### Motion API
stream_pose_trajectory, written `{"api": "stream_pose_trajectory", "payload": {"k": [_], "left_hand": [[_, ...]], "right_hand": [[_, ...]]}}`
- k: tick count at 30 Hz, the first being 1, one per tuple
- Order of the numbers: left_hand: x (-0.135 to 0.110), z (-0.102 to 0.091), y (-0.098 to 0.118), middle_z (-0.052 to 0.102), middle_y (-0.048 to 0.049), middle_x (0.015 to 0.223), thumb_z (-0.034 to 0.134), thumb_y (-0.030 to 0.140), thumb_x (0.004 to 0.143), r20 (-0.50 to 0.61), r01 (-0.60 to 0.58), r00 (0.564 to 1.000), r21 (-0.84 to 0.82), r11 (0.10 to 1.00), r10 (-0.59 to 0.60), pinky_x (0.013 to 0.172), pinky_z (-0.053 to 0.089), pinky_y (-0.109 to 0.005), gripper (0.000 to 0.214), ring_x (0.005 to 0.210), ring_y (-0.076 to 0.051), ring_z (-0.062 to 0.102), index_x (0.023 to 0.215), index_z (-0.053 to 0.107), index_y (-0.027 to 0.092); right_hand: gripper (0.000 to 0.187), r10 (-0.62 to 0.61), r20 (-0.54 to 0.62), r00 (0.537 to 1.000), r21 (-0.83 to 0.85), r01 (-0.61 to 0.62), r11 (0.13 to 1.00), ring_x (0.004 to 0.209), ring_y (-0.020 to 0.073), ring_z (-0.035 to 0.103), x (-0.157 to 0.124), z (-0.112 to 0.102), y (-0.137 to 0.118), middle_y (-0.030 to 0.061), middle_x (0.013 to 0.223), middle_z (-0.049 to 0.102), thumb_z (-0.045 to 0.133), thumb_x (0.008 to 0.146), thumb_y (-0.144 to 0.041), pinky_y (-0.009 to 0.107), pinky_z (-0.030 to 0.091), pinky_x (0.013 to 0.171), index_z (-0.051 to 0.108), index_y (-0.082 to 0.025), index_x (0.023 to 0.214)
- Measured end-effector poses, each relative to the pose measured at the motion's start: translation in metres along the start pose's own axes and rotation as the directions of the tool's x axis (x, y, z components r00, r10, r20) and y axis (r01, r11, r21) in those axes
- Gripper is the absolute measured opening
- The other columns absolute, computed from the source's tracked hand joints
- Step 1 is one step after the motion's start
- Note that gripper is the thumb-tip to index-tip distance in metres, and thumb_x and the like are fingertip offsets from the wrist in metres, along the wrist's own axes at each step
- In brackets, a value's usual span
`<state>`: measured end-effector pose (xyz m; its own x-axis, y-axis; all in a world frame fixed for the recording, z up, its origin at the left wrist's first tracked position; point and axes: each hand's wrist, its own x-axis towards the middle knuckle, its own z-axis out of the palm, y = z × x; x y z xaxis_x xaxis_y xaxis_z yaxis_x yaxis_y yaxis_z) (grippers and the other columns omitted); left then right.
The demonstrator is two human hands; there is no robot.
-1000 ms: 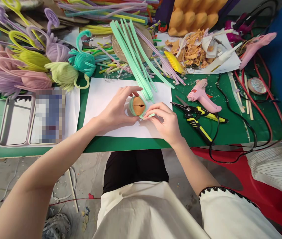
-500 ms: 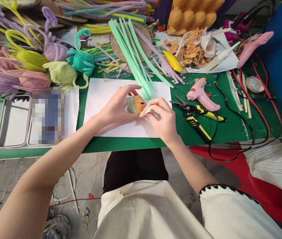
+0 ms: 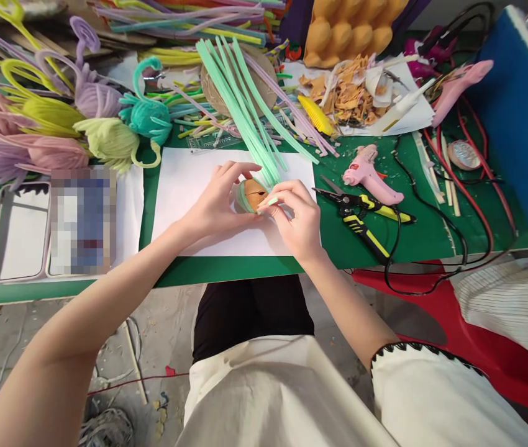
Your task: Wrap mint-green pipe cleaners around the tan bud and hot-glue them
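Cupping round orange-brown form (image 3: 253,195), banded mint green, in fingers of left hand (image 3: 217,198), above white paper sheet (image 3: 189,242). Pinching mint-green strip (image 3: 272,201) in fingers of right hand (image 3: 299,217), near form's edge. Possibly risking crooked strip through loose left hold.

Clock centred on view. Orange egg carton (image 3: 352,32) at 1; black-yellow pliers (image 3: 351,203) at 3; red chair (image 3: 460,339) at 4; two-part tray (image 3: 20,242) at 9.
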<state>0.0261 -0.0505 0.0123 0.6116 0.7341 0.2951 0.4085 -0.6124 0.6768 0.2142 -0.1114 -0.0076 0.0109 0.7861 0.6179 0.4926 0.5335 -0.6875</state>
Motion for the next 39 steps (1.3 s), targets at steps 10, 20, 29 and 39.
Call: {"api": "stream_pose_trajectory", "payload": {"k": [10,20,29,39], "left_hand": [[0.001,0.007,-0.005,0.065,-0.0096,0.125,0.086,0.036,0.065,-0.037,0.218,0.973,-0.191,0.957,-0.229,0.096,0.052,-0.039,0.075,0.117,-0.027,0.059,0.132,0.057,0.022],[0.001,-0.004,0.000,0.070,-0.0094,0.121,0.091,0.047,0.063,-0.023,0.269,0.962,-0.112,0.957,-0.273,0.098,0.053,-0.040,0.064,0.116,-0.028,0.062,0.118,0.070,0.022],[-0.003,-0.001,-0.006,0.070,-0.0100,0.126,0.090,0.048,0.068,-0.013,0.206,0.978,-0.066,0.976,-0.207,0.107,0.048,-0.048,0.065,0.122,-0.032,0.060,0.126,0.070,0.025],[-0.005,-0.003,0.003,0.067,-0.0092,0.115,0.088,0.048,0.074,-0.016,0.095,0.995,0.058,0.994,-0.094,0.104,0.049,-0.049,0.065,0.112,-0.031,0.058,0.132,0.067,0.025]], "right_hand": [[0.009,0.154,-0.071,0.986,0.163,-0.141,0.977,0.087,0.0138,0.068,-0.001,0.000,-0.002,0.0009,0.092,0.063,0.073,0.091,-0.025,0.027,0.062,0.073,0.071,-0.023,0.083],[0.019,0.182,-0.049,0.982,0.185,-0.170,0.968,0.086,0.0127,0.067,0.000,-0.004,-0.002,0.0015,0.090,0.064,0.067,0.097,-0.034,0.025,0.060,0.072,0.069,-0.023,0.083],[0.029,0.146,-0.032,0.989,0.138,-0.140,0.980,0.085,0.0145,0.068,0.002,-0.004,-0.005,0.0025,0.089,0.067,0.065,0.097,-0.047,0.029,0.062,0.070,0.069,-0.023,0.081],[0.033,0.248,-0.009,0.969,0.205,-0.241,0.948,0.085,0.0141,0.067,0.003,-0.002,-0.001,0.0032,0.093,0.065,0.068,0.094,-0.053,0.026,0.064,0.066,0.069,-0.022,0.085]]}}
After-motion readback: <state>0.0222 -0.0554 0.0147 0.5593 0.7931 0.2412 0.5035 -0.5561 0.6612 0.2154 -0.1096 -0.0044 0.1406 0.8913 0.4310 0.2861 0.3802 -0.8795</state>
